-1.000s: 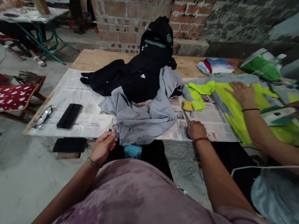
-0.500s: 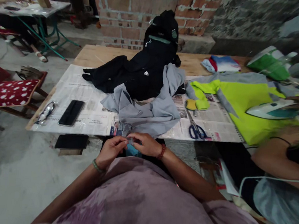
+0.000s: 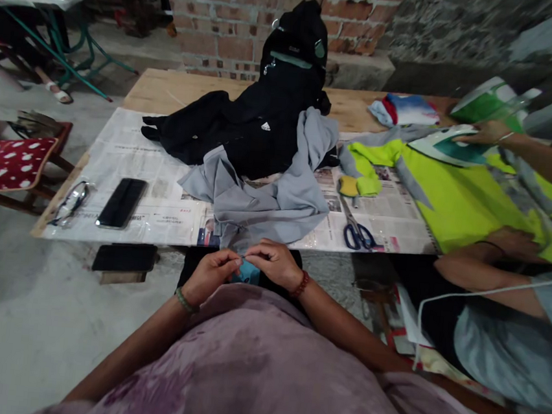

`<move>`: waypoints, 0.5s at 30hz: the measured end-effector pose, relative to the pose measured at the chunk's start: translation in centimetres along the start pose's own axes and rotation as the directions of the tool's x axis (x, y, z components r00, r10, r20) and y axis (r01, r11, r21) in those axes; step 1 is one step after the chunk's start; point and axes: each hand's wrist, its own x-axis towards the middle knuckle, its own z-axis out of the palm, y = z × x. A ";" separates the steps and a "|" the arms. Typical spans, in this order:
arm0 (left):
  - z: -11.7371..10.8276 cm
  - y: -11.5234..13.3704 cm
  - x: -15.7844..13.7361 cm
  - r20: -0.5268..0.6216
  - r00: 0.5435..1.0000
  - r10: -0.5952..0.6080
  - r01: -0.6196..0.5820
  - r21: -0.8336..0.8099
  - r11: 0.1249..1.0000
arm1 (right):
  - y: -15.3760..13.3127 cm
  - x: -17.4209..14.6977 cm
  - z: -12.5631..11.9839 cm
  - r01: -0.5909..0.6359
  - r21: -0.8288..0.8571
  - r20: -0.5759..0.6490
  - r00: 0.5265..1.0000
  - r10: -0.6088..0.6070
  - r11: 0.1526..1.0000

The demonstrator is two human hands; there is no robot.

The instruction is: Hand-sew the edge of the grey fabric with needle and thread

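Note:
My left hand (image 3: 211, 275) and my right hand (image 3: 274, 263) meet over my lap, just below the table's front edge. Both are closed in a pinch, fingertips almost touching, on something too small to make out. Under them shows a light blue item (image 3: 249, 272), partly hidden by my fingers. Right ahead, a grey cloth garment (image 3: 266, 203) lies crumpled and reaches the table edge above my hands. Behind it sits a black garment (image 3: 234, 134) with a small white logo. Blue-handled scissors (image 3: 359, 233) rest to the right, beside a yellow piece (image 3: 348, 186).
A co-worker's hand (image 3: 491, 133) holds an iron (image 3: 448, 145) on a neon yellow garment (image 3: 466, 206). On the newspaper-covered table (image 3: 167, 222) lie a phone (image 3: 121, 202) and glasses (image 3: 71, 201). A black backpack (image 3: 298, 46) stands at the back; another phone (image 3: 124, 257) lies below the edge.
The co-worker's iron has moved back and to the left over the neon garment. My hands stay together, with the right fingertips drawn into a tighter pinch. The view has shifted slightly.

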 end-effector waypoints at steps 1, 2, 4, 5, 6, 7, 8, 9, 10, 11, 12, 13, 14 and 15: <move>0.1 0.1 -0.1 0.002 1.000 -0.003 0.003 -0.001 1.000 | -0.1 -0.1 -0.1 -0.019 0.012 -0.014 1.000 0.019 1.000; 0.1 0.2 -0.1 0.003 1.000 -0.005 0.005 -0.001 1.000 | -0.2 -0.2 -0.3 -0.039 0.029 -0.033 0.999 0.040 0.999; 0.1 0.4 -0.2 0.001 1.000 -0.009 0.009 0.001 1.000 | -0.1 -0.4 -0.6 -0.083 0.086 -0.093 0.992 0.091 0.993; 0.1 0.5 -0.2 0.000 1.000 -0.011 0.011 0.001 1.000 | 0.0 -0.5 -0.7 -0.107 0.132 -0.128 0.984 0.124 0.985; 0.0 0.7 -0.2 -0.003 1.000 -0.013 0.013 0.000 1.000 | 0.1 -0.6 -0.9 -0.134 0.187 -0.160 0.973 0.164 0.973; -0.1 0.8 -0.2 -0.006 1.000 -0.016 0.016 -0.006 1.000 | 0.3 -0.7 -1.1 -0.160 0.246 -0.185 0.960 0.208 0.956; -0.1 0.9 -0.2 -0.011 1.000 -0.020 0.020 -0.016 1.000 | 0.5 -0.8 -1.3 -0.183 0.303 -0.202 0.947 0.251 0.935; -0.2 1.0 -0.2 -0.014 1.000 -0.027 0.026 -0.032 0.999 | 0.6 -0.9 -1.5 -0.202 0.355 -0.212 0.934 0.289 0.913; -0.2 1.0 -0.3 -0.016 0.999 -0.035 0.034 -0.050 0.998 | 0.7 -1.0 -1.7 -0.219 0.398 -0.215 0.922 0.322 0.891; -0.2 1.1 -0.3 -0.014 0.999 -0.045 0.044 -0.069 0.997 | 0.8 -1.0 -1.9 -0.234 0.434 -0.213 0.912 0.351 0.870; -0.2 1.0 -0.3 -0.009 0.998 -0.054 0.053 -0.087 0.995 | 0.8 -1.1 -2.1 -0.244 0.464 -0.213 0.903 0.375 0.852; -0.2 1.0 -0.3 0.001 0.998 -0.063 0.062 -0.101 0.993 | 0.7 -1.1 -2.2 -0.251 0.488 -0.209 0.896 0.392 0.836; -0.2 0.8 -0.3 0.013 0.998 -0.069 0.070 -0.109 0.992 | 0.6 -1.1 -2.3 -0.255 0.508 -0.206 0.891 0.404 0.823; -0.2 0.7 -0.2 0.021 0.997 -0.074 0.076 -0.113 0.991 | 0.5 -1.2 -2.3 -0.256 0.523 -0.202 0.890 0.409 0.813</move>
